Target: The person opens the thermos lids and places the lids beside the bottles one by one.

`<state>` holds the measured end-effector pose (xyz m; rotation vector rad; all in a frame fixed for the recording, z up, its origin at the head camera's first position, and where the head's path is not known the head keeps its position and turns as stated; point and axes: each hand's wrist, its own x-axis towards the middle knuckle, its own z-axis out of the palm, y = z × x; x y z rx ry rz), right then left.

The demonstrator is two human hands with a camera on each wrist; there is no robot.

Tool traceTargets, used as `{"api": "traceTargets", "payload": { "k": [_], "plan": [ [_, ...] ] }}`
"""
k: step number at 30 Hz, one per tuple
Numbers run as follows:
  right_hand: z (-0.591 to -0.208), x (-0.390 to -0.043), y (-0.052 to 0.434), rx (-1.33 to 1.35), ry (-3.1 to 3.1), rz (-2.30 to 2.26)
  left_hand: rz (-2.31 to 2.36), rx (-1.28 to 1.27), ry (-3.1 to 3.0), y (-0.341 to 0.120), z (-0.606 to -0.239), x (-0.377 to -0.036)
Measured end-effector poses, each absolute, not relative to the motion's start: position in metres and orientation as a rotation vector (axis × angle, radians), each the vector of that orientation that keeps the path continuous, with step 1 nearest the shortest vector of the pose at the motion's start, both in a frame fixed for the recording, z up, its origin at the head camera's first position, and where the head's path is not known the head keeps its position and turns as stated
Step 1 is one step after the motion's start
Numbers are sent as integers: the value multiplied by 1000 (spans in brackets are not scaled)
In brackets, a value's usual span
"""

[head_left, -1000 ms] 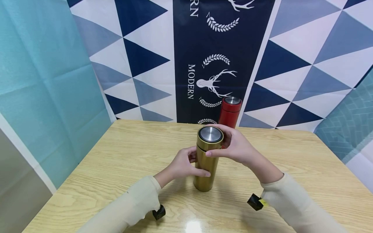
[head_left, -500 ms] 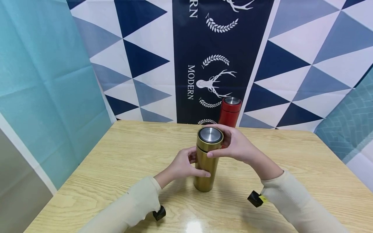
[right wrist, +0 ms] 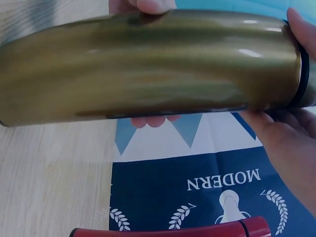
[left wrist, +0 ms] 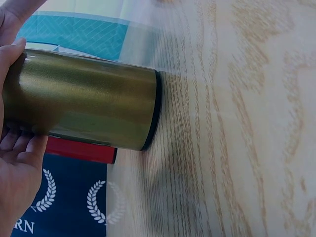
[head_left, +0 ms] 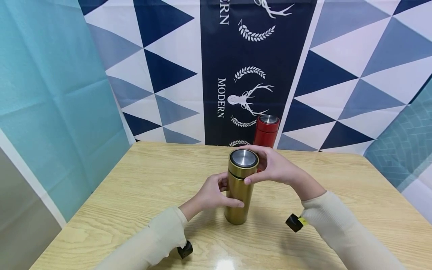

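Hands grip smooth metallic gold cylindrical flask (head_left: 240, 191) on grained wooden table (head_left: 135, 195).

The gold flask (head_left: 240, 191) looks like metal with a fine, slightly sparkling satin coat — its lid (head_left: 243, 158) has a brushed, silvery steel top, and a dark band rings the base. The red flask (head_left: 266, 131) behind it has a smoother, matt red coat and the same brushed steel cap. The table (head_left: 141, 187) is pale wood grain under a glossy finish that throws back light, while the backdrop (head_left: 236, 56) is printed cloth, creased — the sleeves (head_left: 337, 225) are soft, ribbed knit.
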<state>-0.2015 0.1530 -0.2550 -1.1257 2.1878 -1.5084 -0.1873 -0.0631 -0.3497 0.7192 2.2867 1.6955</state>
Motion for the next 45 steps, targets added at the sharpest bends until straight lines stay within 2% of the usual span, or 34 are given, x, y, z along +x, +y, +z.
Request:
{"api": "traceTargets", "payload": {
  "k": [14,26,45],
  "plan": [
    [-252,-220,157,-1218,2043,-1388,1680,721,2302,-64,-349,-187],
    [-263,-216,160,-1220,1829,-1533,1683,705,2296,-63,-351,-186],
    [-261,-159,130,-783,2605,-1689,1695,740,2289,-63,-350,-186]
  ]
}}
